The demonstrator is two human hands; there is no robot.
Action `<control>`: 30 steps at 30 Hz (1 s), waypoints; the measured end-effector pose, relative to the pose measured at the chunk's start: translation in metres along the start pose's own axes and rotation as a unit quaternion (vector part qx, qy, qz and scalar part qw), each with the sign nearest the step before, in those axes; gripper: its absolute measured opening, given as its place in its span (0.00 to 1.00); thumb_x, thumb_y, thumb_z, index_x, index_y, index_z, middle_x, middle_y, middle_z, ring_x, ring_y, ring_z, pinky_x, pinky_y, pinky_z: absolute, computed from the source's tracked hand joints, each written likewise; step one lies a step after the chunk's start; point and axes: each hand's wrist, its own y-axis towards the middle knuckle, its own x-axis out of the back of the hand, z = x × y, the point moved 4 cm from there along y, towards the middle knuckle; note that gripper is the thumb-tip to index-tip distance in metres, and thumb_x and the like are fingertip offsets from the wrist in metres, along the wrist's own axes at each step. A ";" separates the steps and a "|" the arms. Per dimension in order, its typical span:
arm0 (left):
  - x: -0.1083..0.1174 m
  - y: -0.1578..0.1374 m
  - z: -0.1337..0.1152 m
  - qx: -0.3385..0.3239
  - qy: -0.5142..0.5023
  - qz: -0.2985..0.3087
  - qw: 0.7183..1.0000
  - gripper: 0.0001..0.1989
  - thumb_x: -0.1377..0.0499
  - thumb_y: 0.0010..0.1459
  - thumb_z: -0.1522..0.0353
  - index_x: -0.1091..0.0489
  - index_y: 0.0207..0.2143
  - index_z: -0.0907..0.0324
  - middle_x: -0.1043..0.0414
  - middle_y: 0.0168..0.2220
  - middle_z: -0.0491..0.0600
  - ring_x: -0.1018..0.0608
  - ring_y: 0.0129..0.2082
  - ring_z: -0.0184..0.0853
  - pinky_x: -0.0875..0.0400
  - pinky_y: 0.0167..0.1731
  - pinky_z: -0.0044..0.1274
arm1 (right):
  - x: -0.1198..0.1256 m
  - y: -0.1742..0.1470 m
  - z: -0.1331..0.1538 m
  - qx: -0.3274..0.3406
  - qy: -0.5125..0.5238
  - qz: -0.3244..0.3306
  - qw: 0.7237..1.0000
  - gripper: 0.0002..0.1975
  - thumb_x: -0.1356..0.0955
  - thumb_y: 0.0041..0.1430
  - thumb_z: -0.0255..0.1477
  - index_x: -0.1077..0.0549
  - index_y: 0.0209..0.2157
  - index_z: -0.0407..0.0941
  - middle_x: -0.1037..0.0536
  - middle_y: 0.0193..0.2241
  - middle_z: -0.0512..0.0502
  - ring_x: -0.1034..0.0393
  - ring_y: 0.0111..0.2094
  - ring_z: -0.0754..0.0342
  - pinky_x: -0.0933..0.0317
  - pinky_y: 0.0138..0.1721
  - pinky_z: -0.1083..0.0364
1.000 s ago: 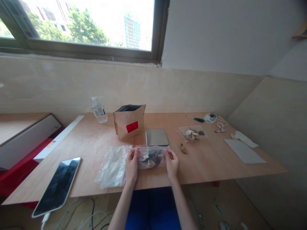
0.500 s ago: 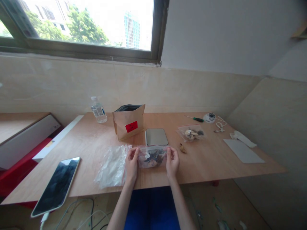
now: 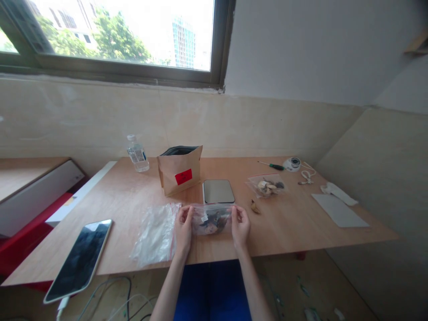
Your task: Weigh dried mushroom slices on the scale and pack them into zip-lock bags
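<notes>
**Right thumb edges outward along bag [image 3: 211, 218]**

Head view: Just on the near side of the scale [image 3: 219, 191], the bag of pieces [image 3: 211, 227] is held by its top edge. The left hand [image 3: 183, 226] pinches one end between thumb and fingers; the right hand [image 3: 241, 226] pinches the other. The right thumb sits slightly farther out than a second ago, suggesting the top edge is being worked, though its strip is too blurred to call closed. Left of the scale, and nearer, lie empties [image 3: 154, 234]; right of it, a second bag [image 3: 267, 185].

white label [image 3: 204, 218] in held bag [image 3: 219, 224] unreadable; window [image 3: 133, 38] cut off above
</notes>
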 end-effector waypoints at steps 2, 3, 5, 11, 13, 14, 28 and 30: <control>-0.003 -0.001 -0.001 0.006 -0.003 0.019 1.000 0.14 0.42 0.54 0.57 0.29 0.34 0.59 0.28 0.32 0.46 0.27 0.33 0.33 0.34 0.36 0.23 | -0.001 0.000 0.001 -0.001 -0.003 0.009 1.000 0.20 0.34 0.55 0.46 0.29 0.34 0.41 0.22 0.28 0.43 0.31 0.23 0.55 0.37 0.23 0.58; -0.004 -0.001 -0.001 0.009 -0.003 0.030 1.000 0.15 0.42 0.53 0.57 0.28 0.33 0.59 0.27 0.32 0.46 0.26 0.33 0.33 0.34 0.35 0.23 | -0.002 0.000 0.002 -0.005 -0.001 0.016 1.000 0.20 0.34 0.54 0.46 0.28 0.35 0.41 0.22 0.29 0.43 0.31 0.24 0.55 0.36 0.23 0.58; -0.006 -0.002 -0.001 0.018 -0.002 0.047 0.999 0.15 0.40 0.52 0.57 0.27 0.33 0.60 0.26 0.30 0.47 0.25 0.32 0.34 0.33 0.33 0.23 | -0.004 0.000 0.003 -0.013 0.004 0.035 0.999 0.19 0.33 0.53 0.44 0.28 0.36 0.42 0.22 0.30 0.43 0.29 0.27 0.53 0.35 0.25 0.58; -0.004 -0.001 0.005 0.030 -0.002 0.052 0.998 0.15 0.39 0.51 0.57 0.26 0.33 0.61 0.26 0.29 0.47 0.26 0.30 0.33 0.34 0.31 0.22 | -0.008 0.002 0.001 -0.010 0.002 0.083 0.996 0.16 0.31 0.53 0.41 0.26 0.33 0.42 0.22 0.30 0.45 0.28 0.32 0.52 0.34 0.34 0.55; -0.003 0.000 0.007 0.030 -0.003 0.051 0.998 0.16 0.39 0.51 0.57 0.26 0.33 0.61 0.26 0.29 0.47 0.26 0.30 0.33 0.33 0.32 0.22 | -0.006 0.003 -0.001 -0.009 -0.003 0.078 0.997 0.15 0.31 0.52 0.41 0.25 0.33 0.42 0.22 0.29 0.45 0.29 0.32 0.52 0.35 0.34 0.56; -0.003 0.000 0.007 0.029 -0.004 0.051 0.998 0.16 0.39 0.51 0.57 0.27 0.33 0.61 0.26 0.29 0.47 0.26 0.30 0.33 0.33 0.31 0.23 | -0.006 0.003 -0.002 -0.009 -0.005 0.071 0.997 0.16 0.31 0.52 0.41 0.25 0.32 0.42 0.22 0.29 0.45 0.29 0.32 0.52 0.35 0.34 0.56; -0.014 -0.009 -0.037 -0.054 0.047 0.128 0.989 0.09 0.38 0.51 0.62 0.24 0.30 0.58 0.23 0.31 0.49 0.24 0.34 0.36 0.32 0.36 0.25 | -0.003 0.000 0.087 0.291 -0.273 0.145 0.905 0.19 0.36 0.59 0.30 0.35 0.52 0.44 0.33 0.55 0.37 0.41 0.56 0.44 0.50 0.56 0.42; -0.016 -0.013 -0.051 -0.110 0.072 0.148 0.980 0.09 0.40 0.54 0.62 0.23 0.31 0.56 0.24 0.33 0.49 0.24 0.36 0.36 0.32 0.38 0.25 | -0.016 -0.005 0.107 0.314 -0.319 0.241 0.861 0.13 0.36 0.59 0.27 0.30 0.46 0.46 0.27 0.49 0.41 0.37 0.52 0.47 0.49 0.54 0.45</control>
